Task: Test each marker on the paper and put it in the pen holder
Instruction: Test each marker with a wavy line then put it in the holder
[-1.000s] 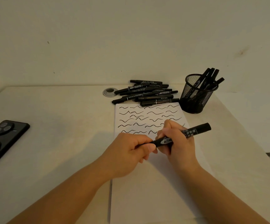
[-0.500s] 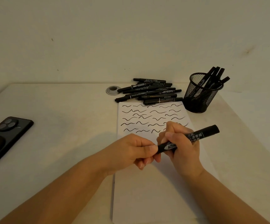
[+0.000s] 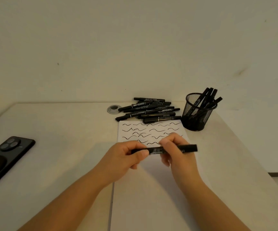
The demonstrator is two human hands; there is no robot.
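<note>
A black marker (image 3: 158,150) lies level between both hands above the white paper (image 3: 151,189). My left hand (image 3: 126,157) pinches its left end, where the cap sits. My right hand (image 3: 176,152) grips the barrel near the middle, and the right end sticks out past my fingers. Wavy black test strokes fill the top of the paper. A pile of several black markers (image 3: 148,110) rests just beyond the paper. To its right stands the black mesh pen holder (image 3: 198,114) with several markers leaning in it.
A black phone (image 3: 3,157) lies camera-side up at the table's left edge. A round cable grommet (image 3: 113,108) sits left of the marker pile. The table's right edge runs diagonally past the holder, and a plain wall stands behind.
The marker has swung from tilted to level, and both hands have come closer together on it, with my left fingers now closed around its left end.
</note>
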